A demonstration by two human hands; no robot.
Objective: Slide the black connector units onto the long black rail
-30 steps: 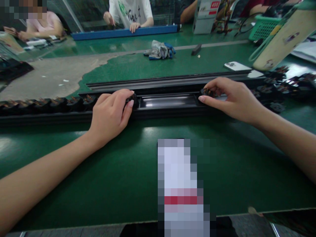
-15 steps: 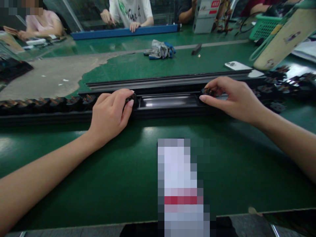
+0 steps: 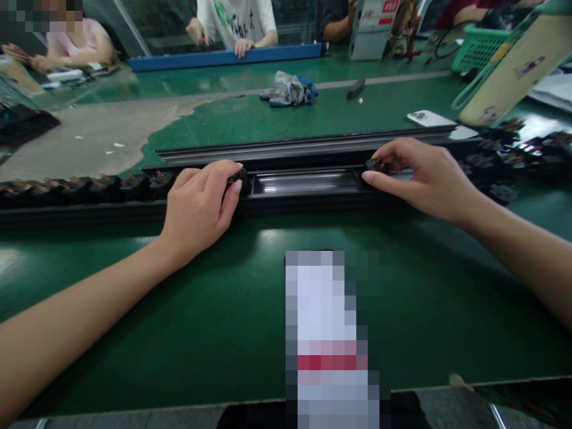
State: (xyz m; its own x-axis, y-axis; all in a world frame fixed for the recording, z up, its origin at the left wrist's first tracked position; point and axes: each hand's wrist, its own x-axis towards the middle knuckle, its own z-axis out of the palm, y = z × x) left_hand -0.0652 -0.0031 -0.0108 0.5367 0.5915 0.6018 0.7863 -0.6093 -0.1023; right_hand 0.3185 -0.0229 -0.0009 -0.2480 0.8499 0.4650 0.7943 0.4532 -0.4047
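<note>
The left hand point(image 3: 199, 199), fingers curled narrow, pinches a black block point(image 3: 243, 180) on the long black channel-shaped rail point(image 3: 308, 204) across the green worktop point(image 3: 223, 333). Further along, the right hand point(image 3: 415, 173) grips a black plastic module with coppery contacts point(image 3: 378, 165) between thumb and fingers; I can't tell whether it's seated. Similar black modules point(image 3: 105, 187) line the rail's left stretch. Across from me, a green plastic basket point(image 3: 478, 50) holds something dark.
</note>
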